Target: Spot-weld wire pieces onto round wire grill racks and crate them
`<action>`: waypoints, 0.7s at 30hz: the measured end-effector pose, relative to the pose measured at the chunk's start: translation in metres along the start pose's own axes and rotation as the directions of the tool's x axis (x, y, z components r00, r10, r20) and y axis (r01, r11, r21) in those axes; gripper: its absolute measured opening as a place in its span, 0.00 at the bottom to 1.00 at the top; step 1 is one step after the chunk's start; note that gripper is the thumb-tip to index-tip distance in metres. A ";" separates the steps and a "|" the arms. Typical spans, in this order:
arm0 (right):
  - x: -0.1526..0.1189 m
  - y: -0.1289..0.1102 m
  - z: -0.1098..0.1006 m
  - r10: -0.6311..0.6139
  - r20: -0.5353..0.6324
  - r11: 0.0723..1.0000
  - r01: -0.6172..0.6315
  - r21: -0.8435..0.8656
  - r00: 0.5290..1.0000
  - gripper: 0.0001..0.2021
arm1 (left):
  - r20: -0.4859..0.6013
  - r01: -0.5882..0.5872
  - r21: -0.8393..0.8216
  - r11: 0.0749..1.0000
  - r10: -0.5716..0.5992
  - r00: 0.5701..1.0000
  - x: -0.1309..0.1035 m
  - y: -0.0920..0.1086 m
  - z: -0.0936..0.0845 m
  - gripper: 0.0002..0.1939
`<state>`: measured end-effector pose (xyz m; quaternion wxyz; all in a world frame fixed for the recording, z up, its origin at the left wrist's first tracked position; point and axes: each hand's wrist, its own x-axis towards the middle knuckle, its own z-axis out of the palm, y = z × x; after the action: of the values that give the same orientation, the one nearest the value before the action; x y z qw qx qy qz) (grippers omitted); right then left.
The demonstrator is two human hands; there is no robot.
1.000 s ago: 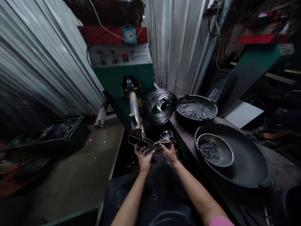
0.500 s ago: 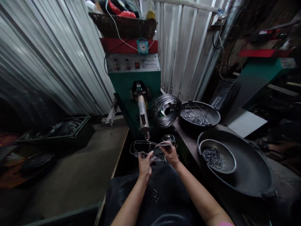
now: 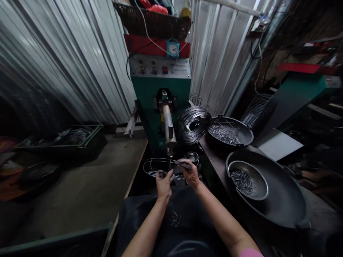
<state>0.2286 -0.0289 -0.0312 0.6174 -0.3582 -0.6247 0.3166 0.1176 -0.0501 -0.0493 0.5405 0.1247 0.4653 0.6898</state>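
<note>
A bent metal wire frame (image 3: 151, 174) with rounded loops lies level in front of me, below the tip of the machine's metal arm (image 3: 168, 130). My left hand (image 3: 164, 185) is closed on its near lower wires, thumb on top. At its right end my right hand (image 3: 191, 174) has its fingers pinched on the upper wire; the fingertips look dark and I cannot make out any small piece between them. Several short wire pieces (image 3: 175, 219) lie on the dark apron (image 3: 144, 221) over my lap. A small metal bowl (image 3: 192, 156) sits just behind my right hand.
The green machine (image 3: 144, 91) stands ahead, with a wire coil (image 3: 193, 125) on its right. Further right are a pan (image 3: 245, 134) of wire parts and a large black pan (image 3: 286, 192) holding a bowl (image 3: 259, 167) of short pieces. A green bin (image 3: 92, 142) stands left.
The view has shifted, so the machine appears further right. My right hand has turned and lowered slightly, its fingers now nearer the frame's upper wire. The left hand keeps its hold.
</note>
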 end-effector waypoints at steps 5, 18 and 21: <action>0.011 0.001 -0.005 0.121 0.057 0.992 -0.124 0.040 0.991 0.08 | 0.000 -0.048 0.025 0.999 0.048 0.999 0.003 -0.005 -0.005 0.27; 0.003 -0.003 -0.008 -0.015 0.057 0.990 0.023 -0.142 0.998 0.06 | 0.068 -0.007 0.064 0.998 0.003 0.998 -0.002 -0.005 0.000 0.27; 0.006 0.002 -0.004 -0.055 0.010 0.982 0.056 -0.183 0.998 0.05 | 0.031 0.000 0.066 0.998 -0.002 1.000 -0.003 -0.005 0.006 0.27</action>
<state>0.2331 -0.0236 -0.0293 0.5887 -0.3952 -0.6625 0.2415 0.1254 -0.0498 -0.0488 0.5437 0.1532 0.4795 0.6716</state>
